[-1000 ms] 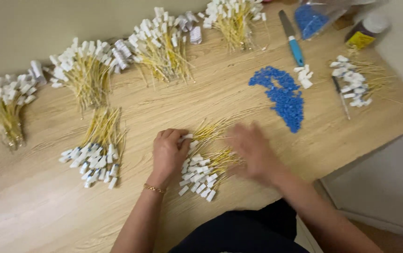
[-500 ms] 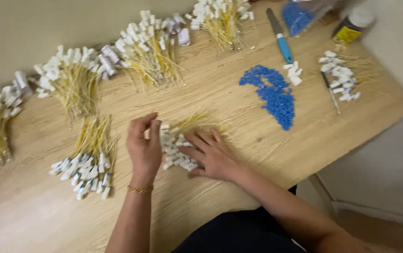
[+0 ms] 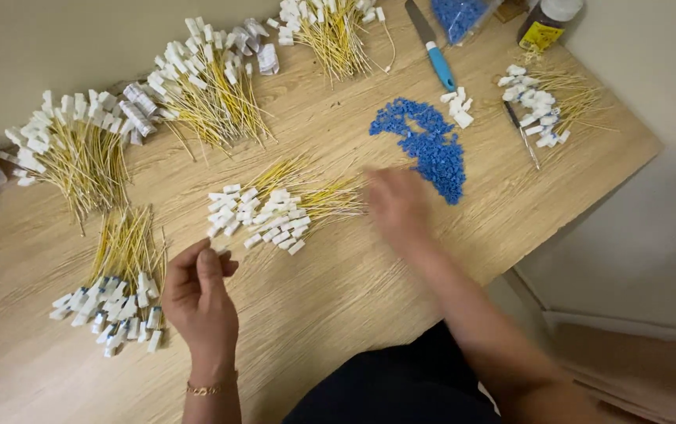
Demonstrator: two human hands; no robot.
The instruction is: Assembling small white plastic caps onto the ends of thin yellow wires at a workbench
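Sorting step, by the look of it: left hand (image 3: pixel 196 294) raised with fingertips pinched, whether on anything I cannot tell; the loose bunch of yellow wires with white tags (image 3: pixel 271 208) lies just up-right of it, a finished bundle (image 3: pixel 114 290) to its left. Right hand (image 3: pixel 393 206) blurred, fingers seemingly spread and empty, at the bunch's right end. A blue bead pile (image 3: pixel 428 145) lies just beyond that hand, easily scattered; next calls for a clean pinch on one wire.

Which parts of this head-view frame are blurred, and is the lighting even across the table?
Head view: the right hand is smeared by motion blur, fingers indistinct; the left hand is sharp. Head view: the yellow wires with white tags and blue beads are in focus. Head view: light is soft and even on the wooden table, with no glare and only faint shadows.
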